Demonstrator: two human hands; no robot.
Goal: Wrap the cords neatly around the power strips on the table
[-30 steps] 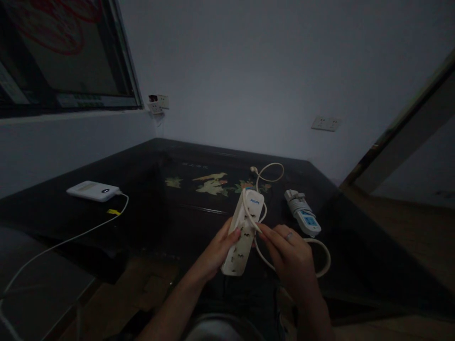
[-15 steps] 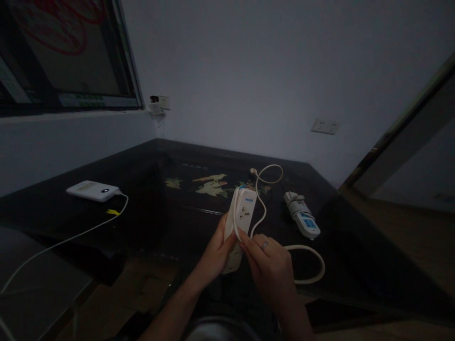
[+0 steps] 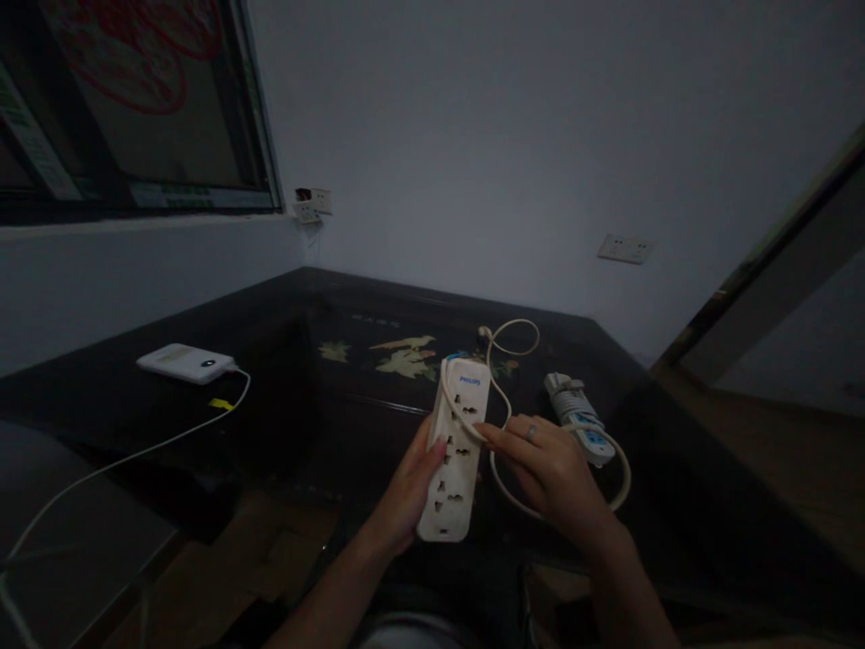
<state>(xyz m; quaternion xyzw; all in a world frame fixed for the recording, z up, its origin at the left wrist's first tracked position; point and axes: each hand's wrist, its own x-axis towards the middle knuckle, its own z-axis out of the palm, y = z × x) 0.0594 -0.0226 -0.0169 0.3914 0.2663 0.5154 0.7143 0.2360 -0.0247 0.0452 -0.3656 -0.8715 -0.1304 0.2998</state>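
A white Philips power strip (image 3: 466, 478), a long round-cornered plastic bar, sits tilted at the lower centre of the frame. The left hand (image 3: 414, 478) grips it by its left side, thumb on the socket face. The right hand (image 3: 550, 460) pinches its smooth, pale cord (image 3: 460, 416) beside the right edge. So far, one stretch of cord slants across the face; the rest is loose, curving out around the right hand and trailing to its plug (image 3: 484, 333) above the strip.

Right of centre, a second power strip (image 3: 597, 452) with a blue panel has its ribbed-looking grey-white cord (image 3: 573, 397) wound about it. The glossy black tabletop (image 3: 365, 433) bears a pale bird-and-leaf decoration (image 3: 405, 362). At centre left lies a white, rounded power-bank-like device (image 3: 184, 362) with a thin white cable (image 3: 250, 380).
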